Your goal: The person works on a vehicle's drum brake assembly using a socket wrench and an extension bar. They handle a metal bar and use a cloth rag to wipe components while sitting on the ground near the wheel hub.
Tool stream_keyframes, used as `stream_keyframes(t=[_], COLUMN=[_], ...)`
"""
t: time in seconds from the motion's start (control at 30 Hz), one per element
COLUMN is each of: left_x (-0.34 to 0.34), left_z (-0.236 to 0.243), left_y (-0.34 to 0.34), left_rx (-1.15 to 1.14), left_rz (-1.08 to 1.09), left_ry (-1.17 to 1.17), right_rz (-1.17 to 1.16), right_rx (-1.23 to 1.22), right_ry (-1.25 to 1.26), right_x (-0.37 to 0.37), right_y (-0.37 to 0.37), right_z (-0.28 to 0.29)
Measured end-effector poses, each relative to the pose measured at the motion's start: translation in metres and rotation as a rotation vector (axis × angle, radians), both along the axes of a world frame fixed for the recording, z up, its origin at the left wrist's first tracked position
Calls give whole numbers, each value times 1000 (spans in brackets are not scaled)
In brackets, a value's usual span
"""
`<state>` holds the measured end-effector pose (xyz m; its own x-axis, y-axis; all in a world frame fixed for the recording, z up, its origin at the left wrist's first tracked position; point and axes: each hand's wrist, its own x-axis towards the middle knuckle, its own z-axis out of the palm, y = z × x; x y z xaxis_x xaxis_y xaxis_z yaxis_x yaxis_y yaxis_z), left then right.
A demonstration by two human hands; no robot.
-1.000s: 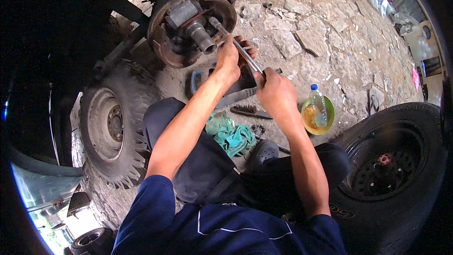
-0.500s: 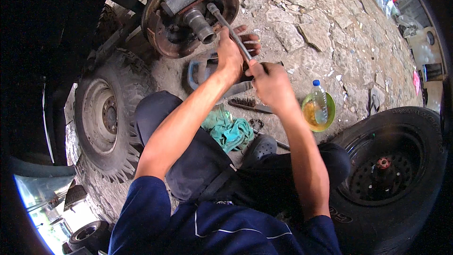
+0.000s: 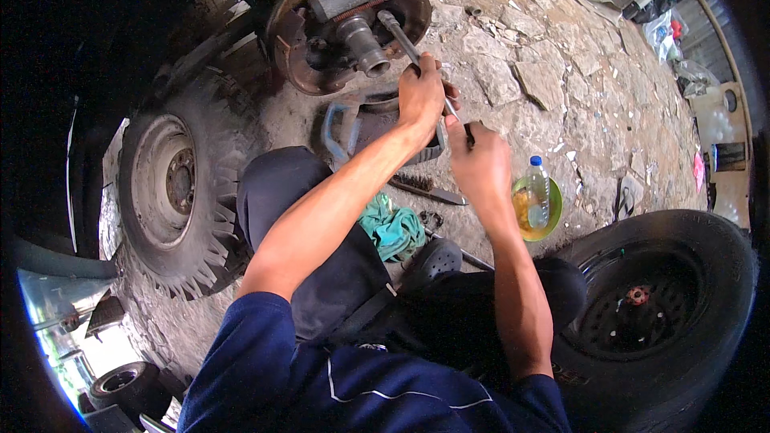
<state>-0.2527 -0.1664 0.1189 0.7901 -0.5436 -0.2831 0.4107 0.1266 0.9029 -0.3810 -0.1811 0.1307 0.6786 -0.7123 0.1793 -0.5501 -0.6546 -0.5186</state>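
Rough cracked stone floor (image 3: 561, 56) outdoors, tyres lying at left and lower right. The long metal bar (image 3: 405, 40) ran from the rusty brake hub (image 3: 337, 24) at top centre down into both fists: left hand (image 3: 423, 96) clamped mid-shaft, right hand (image 3: 481, 164) gripping the lower end.

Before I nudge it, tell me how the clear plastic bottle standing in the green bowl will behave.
The plastic bottle stands upright, tall and narrow, so it would probably tip at a push. It looks partly filled with yellowish liquid, so likely fairly light. The shallow green bowl holds similar liquid, so the bottle's base may be slippery.
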Motion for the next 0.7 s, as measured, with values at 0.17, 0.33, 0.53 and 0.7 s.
stream_keyframes(t=[0.17, 0.33, 0.53, 0.7], left_x=[-4, 9, -1, -9], left_z=[-12, -11, 7, -12], left_y=[5, 4, 9, 27], left_rx=[-102, 164, 54, -284], left_rz=[-35, -109, -96, -224], left_ry=[-121, -252, -41, 181], right_rz=[-85, -2, -32, -249], right_rx=[1514, 186, -204, 1453], right_ry=[-259, -91, -32, -358], right_x=[-2, -4, 3, -1], right_y=[-18, 3, 17, -18], right_z=[15, 19, 11, 6])
